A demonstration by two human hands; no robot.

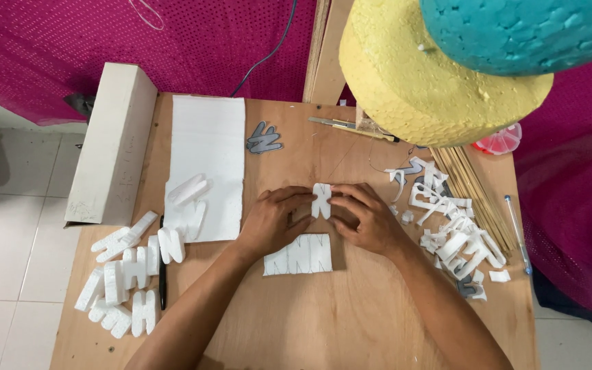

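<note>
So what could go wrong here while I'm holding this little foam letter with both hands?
The foam letter is thin and pinched between the left hand and the right hand, so a narrow stroke might snap. The scrap pile lies close to the right forearm and could be swept off the table. The marked foam strip under the wrists may get dented.

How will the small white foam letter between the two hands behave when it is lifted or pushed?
The white foam letter probably weighs almost nothing, being the same foam as the cut letters piled nearby. Its thin strokes look fragile and might snap under pressure. Flat-sided, it should slide rather than roll.
</note>
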